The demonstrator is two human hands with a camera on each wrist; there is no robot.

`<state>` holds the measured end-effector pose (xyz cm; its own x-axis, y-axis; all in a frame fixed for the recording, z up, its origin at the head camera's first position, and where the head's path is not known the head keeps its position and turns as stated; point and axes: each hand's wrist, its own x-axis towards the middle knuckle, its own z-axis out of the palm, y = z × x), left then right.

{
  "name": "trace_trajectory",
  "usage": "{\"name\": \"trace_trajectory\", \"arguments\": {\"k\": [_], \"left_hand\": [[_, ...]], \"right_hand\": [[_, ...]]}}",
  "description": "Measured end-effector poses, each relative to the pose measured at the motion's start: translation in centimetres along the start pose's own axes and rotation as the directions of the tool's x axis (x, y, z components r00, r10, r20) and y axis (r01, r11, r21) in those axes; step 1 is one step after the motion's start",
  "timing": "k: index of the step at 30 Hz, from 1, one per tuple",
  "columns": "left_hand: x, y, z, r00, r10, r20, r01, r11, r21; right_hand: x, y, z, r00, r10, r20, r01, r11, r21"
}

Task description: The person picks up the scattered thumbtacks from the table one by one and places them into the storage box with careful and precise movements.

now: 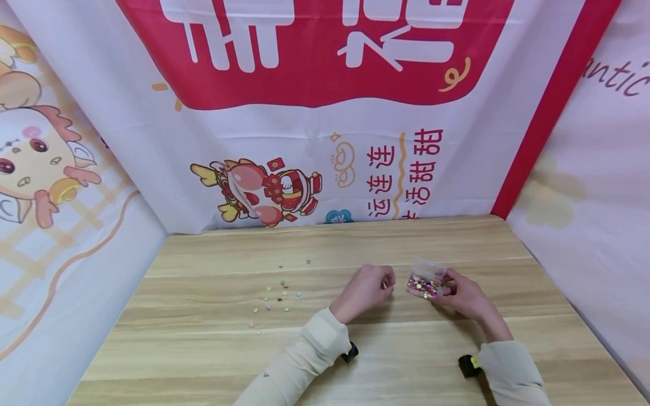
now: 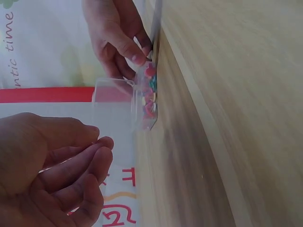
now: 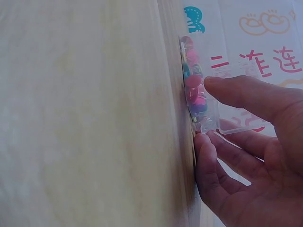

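Observation:
A small clear plastic box (image 1: 422, 286) with its lid (image 1: 429, 267) raised holds many colourful little beads. My right hand (image 1: 464, 296) grips the box at its right side; in the right wrist view the thumb lies on the near edge and the fingers curl below. The box sits low at the wood surface. To the left of it, a short gap away, is my left hand (image 1: 367, 286). Its thumb and index fingertips (image 2: 105, 142) meet, with the other fingers curled behind; anything tiny between those tips is hidden.
Several small loose beads (image 1: 284, 293) in green, pink, blue and yellow lie scattered on the left part of the wooden table (image 1: 203, 349). Printed cloth (image 1: 325, 124) hangs upright behind the table's back edge and along both sides. A black wrist camera (image 1: 468, 366) sits by the right sleeve.

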<state>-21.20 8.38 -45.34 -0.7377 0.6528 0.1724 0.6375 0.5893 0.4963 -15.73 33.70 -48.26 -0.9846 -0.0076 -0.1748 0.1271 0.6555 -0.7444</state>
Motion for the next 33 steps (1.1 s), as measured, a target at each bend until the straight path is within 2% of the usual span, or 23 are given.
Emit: {"name": "trace_trajectory", "arguments": {"k": [12,21,33], "left_hand": [[2.2,1.2,1.5,1.000,0.017,-0.021,-0.017,1.000,0.015],[3.9,1.2,2.8,0.999,0.027,-0.031,-0.026,0.998,0.052],[5.0,1.5,4.1,0.999,0.021,-0.030,-0.020,0.999,0.051]], "right_hand": [[0.0,0.0,0.0,1.000,0.007,-0.005,-0.007,1.000,0.018],[0.1,0.0,0.0,1.000,-0.014,-0.017,0.014,1.000,0.018],[0.0,0.0,0.1,1.000,0.009,-0.027,-0.008,1.000,0.017]]}}
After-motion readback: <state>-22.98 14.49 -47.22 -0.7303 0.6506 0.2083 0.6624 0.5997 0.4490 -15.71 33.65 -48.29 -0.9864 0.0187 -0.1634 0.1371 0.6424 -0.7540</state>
